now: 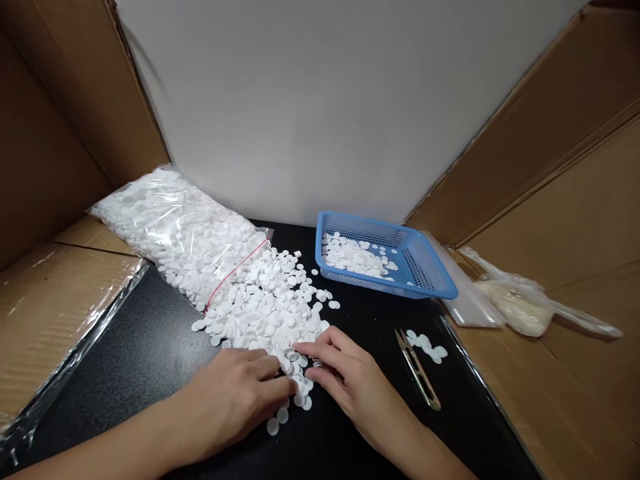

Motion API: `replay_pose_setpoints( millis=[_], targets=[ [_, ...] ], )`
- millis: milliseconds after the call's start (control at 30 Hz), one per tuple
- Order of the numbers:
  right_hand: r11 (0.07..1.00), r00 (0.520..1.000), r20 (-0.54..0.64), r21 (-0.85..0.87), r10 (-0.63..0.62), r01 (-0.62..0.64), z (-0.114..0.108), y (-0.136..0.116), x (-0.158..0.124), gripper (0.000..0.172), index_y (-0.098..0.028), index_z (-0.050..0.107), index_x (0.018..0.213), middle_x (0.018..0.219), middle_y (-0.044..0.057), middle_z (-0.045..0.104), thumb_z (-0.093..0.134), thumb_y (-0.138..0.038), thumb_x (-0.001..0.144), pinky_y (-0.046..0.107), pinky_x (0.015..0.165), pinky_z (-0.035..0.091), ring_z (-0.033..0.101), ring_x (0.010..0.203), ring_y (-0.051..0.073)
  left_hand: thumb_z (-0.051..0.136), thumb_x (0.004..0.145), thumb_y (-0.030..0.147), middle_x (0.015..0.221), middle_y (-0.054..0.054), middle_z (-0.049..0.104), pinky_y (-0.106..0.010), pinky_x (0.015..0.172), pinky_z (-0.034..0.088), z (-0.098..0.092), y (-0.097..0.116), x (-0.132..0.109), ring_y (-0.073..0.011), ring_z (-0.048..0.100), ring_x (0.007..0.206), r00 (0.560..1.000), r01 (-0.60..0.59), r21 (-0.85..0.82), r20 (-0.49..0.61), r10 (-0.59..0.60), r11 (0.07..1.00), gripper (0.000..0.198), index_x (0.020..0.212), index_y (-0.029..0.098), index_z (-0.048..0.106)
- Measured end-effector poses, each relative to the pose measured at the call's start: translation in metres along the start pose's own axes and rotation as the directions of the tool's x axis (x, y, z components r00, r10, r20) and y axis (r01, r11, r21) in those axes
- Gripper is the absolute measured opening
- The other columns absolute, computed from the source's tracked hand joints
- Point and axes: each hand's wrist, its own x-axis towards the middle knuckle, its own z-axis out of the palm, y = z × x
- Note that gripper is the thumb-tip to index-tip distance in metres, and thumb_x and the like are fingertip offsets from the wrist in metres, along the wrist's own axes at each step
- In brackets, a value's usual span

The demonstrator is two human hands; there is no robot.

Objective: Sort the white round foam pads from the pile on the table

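Small round white plastic discs (280, 320) lie in a loose heap on the black tabletop. They spill from the mouth of a clear zip bag (175, 227) with a red seal line. At the near edge of the heap, my left hand (240, 393) bends its fingers down among the discs; its thumb is hidden, and anything in its fingers cannot be made out. My right hand (345, 373) faces it from the other side, its forefinger touching the heap. A few discs show between its thumb and fingers, which are curled around them.
A blue plastic basket (387, 288) holding more discs stands at the back right. Thread snips (417, 370) lie beside a small row of discs (427, 345). Flat clear bags (473, 303) and a tied bag of cream-coloured material (520, 307) are further right. Cardboard walls (550, 120) flank the table.
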Motion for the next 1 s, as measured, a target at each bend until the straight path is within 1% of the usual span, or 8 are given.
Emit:
replay_pose_setpoints(
  millis=[100, 200, 367, 467, 567, 700, 867, 1000],
  targets=[
    [0.997, 0.997, -0.027, -0.011, 0.077, -0.077, -0.009, -0.004, -0.005, 0.014, -0.021, 0.07, 0.093, 0.094, 0.001, 0.056, 0.065, -0.008, 0.09, 0.022, 0.06, 0.046, 0.056, 0.066, 0.012, 0.059, 0.096, 0.017, 0.08, 0.001, 0.064, -0.029, 0.059, 0.031, -0.003, -0.012, -0.003, -0.0174, 0.059, 0.07, 0.998, 0.067, -0.055, -0.002, -0.067, 0.996, 0.009, 0.092, 0.022, 0.064],
    [0.989, 0.988, 0.075, -0.055, 0.139, -0.135, -0.01, -0.006, -0.011, 0.016, -0.021, 0.066, 0.076, 0.08, -0.002, 0.057, 0.072, -0.012, 0.088, 0.022, 0.06, 0.042, 0.058, 0.067, 0.013, 0.065, 0.093, 0.02, 0.084, 0.002, 0.062, -0.027, 0.062, 0.033, -0.008, -0.019, -0.01, -0.0167, 0.059, 0.074, 0.994, 0.106, -0.155, -0.015, -0.11, 0.982, 0.006, 0.097, 0.024, 0.064],
    [0.971, 0.967, 0.163, -0.168, 0.196, -0.168, 0.004, -0.01, -0.015, 0.018, -0.023, 0.066, 0.088, 0.084, -0.003, 0.064, 0.078, -0.012, 0.081, 0.023, 0.063, 0.041, 0.062, 0.072, 0.015, 0.066, 0.094, 0.021, 0.099, -0.002, 0.061, -0.027, 0.076, 0.041, -0.009, -0.006, -0.009, -0.0192, 0.058, 0.091, 0.988, 0.071, -0.376, -0.098, -0.116, 0.924, 0.028, 0.12, 0.028, 0.061],
    [0.971, 0.96, 0.199, -0.171, 0.197, -0.164, 0.008, -0.013, -0.015, 0.023, -0.023, 0.064, 0.086, 0.088, -0.003, 0.064, 0.079, -0.007, 0.076, 0.023, 0.062, 0.04, 0.061, 0.073, 0.014, 0.061, 0.095, 0.015, 0.108, -0.004, 0.063, -0.033, 0.09, 0.038, -0.008, 0.004, -0.004, -0.0219, 0.056, 0.102, 0.992, 0.041, -0.393, -0.094, -0.084, 0.919, 0.035, 0.126, 0.031, 0.059],
    [0.975, 0.959, 0.207, -0.15, 0.195, -0.166, 0.004, -0.015, -0.015, 0.022, -0.021, 0.062, 0.079, 0.083, -0.003, 0.062, 0.073, -0.003, 0.076, 0.022, 0.059, 0.039, 0.059, 0.069, 0.013, 0.061, 0.095, 0.014, 0.111, -0.004, 0.064, -0.037, 0.094, 0.033, -0.007, 0.008, -0.002, -0.0236, 0.055, 0.107, 0.991, 0.042, -0.372, -0.103, -0.086, 0.927, 0.033, 0.123, 0.032, 0.061],
    [0.996, 0.98, 0.18, -0.02, 0.084, -0.082, 0.002, -0.012, -0.017, 0.025, -0.021, 0.058, 0.074, 0.076, -0.004, 0.06, 0.063, 0.004, 0.075, 0.02, 0.059, 0.042, 0.058, 0.065, 0.012, 0.066, 0.095, 0.025, 0.109, -0.004, 0.067, -0.035, 0.091, 0.035, 0.001, 0.014, -0.004, -0.0233, 0.057, 0.103, 0.982, 0.035, -0.442, -0.15, -0.113, 0.896, 0.028, 0.122, 0.031, 0.059],
    [0.983, 0.993, 0.081, 0.171, -0.087, 0.072, 0.011, -0.016, -0.023, 0.019, -0.021, 0.064, 0.078, 0.077, -0.001, 0.067, 0.057, -0.005, 0.083, 0.019, 0.063, 0.048, 0.064, 0.068, 0.013, 0.07, 0.092, 0.032, 0.092, -0.001, 0.069, -0.023, 0.069, 0.043, 0.016, 0.027, -0.009, -0.0163, 0.062, 0.08, 0.954, 0.084, -0.707, -0.147, -0.262, 0.702, 0.013, 0.099, 0.024, 0.062],
    [0.974, 0.98, 0.142, 0.196, -0.141, 0.111, -0.008, -0.012, -0.025, 0.026, -0.023, 0.069, 0.095, 0.086, 0.001, 0.074, 0.044, -0.016, 0.095, 0.019, 0.066, 0.054, 0.071, 0.073, 0.014, 0.068, 0.092, 0.032, 0.077, 0.001, 0.072, -0.022, 0.064, 0.042, 0.015, 0.031, -0.007, -0.014, 0.064, 0.069, 0.931, 0.211, -0.824, 0.005, -0.366, 0.525, 0.012, 0.099, 0.023, 0.068]
  ],
)
